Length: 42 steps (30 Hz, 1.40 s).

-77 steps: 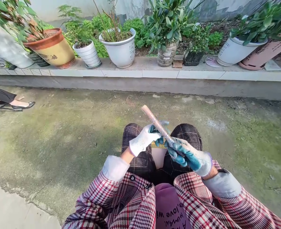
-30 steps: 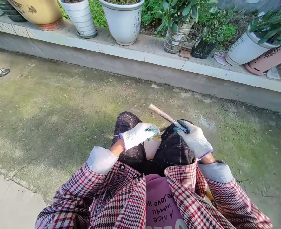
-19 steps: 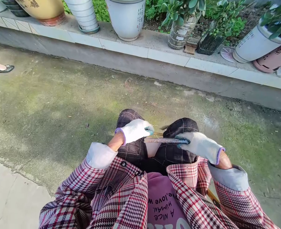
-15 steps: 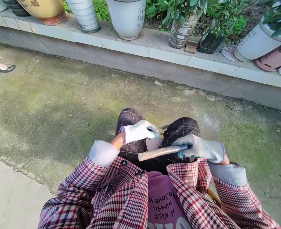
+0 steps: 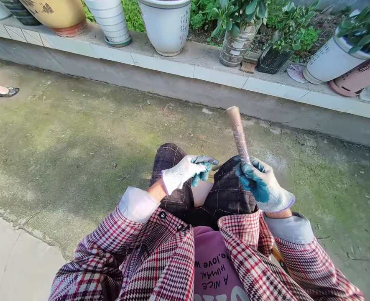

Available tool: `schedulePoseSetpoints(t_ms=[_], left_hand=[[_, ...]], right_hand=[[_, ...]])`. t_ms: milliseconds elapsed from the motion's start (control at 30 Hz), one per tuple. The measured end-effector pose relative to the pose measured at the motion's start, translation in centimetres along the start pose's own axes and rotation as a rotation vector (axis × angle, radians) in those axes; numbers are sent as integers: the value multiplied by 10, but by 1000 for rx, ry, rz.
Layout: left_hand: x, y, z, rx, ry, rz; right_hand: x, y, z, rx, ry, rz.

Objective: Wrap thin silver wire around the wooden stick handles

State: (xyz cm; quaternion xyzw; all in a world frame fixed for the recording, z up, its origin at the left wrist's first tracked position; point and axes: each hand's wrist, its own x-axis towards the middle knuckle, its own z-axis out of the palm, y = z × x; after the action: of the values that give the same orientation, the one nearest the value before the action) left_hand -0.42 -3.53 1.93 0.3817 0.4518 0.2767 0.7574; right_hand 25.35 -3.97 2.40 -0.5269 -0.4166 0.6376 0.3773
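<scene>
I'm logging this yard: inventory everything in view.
Wrapped stick: one, brown, right of centre
Pots: at least seven, white, yellow, dark, black, pink, along ledge
Clear container: one, greyish, on ledge
Plants: several, green, among pots
Disc: one, pink, ledge right
Block: one, brown, beside container
Shoe: one, black, far left
Jacket: one, red-white plaid, on arms
Shirt: one, purple, bottom centre
Trousers: one pair, dark, on legs
Left grip: one, white-teal glove, left of stick
Right grip: one, white-teal glove, around stick

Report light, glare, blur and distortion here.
Head view: daylight, soft shadow on mossy grey concrete ground; white-and-teal gloved left hand, its back nearly washed out; strand-wound tan rod slightly blurred at its upper end; cylindrical pink pot at the right edge leaning, probably wide-angle distortion.
</scene>
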Motion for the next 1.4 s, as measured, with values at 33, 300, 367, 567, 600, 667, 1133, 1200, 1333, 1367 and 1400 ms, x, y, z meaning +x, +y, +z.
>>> schedulePoseSetpoints(t_ms=[33,300,367,567,600,667,1133,1200,1333,1367,1400], left_hand=[[0,-1,-1,-8,21,12],[-3,-2,5,214,11,44],[-7,2,6,276,18,100],[-13,14,-12,443,72,219],[-14,16,-15,479,80,245],[-12,16,-18,522,90,277],[-10,15,-30,898,116,307],[-12,16,-30,991,154,292],[-6,8,-23,708,137,332],[-4,3,-18,585,117,337],[-2,-3,-11,468,94,331]], right_hand=[[0,0,-3,25,16,-15],[15,7,-26,-825,285,-248],[19,8,-28,-1203,260,-297],[14,-2,-31,-1467,-74,-191],[11,-3,-33,-1402,-184,-159],[6,-5,-35,-1192,-417,-104],[11,-8,-49,-1246,-382,-81],[8,-11,-52,-1192,-429,-78],[-2,-18,-36,-792,-679,81],[-5,-18,-28,-683,-715,144],[-7,-17,-19,-586,-726,202]])
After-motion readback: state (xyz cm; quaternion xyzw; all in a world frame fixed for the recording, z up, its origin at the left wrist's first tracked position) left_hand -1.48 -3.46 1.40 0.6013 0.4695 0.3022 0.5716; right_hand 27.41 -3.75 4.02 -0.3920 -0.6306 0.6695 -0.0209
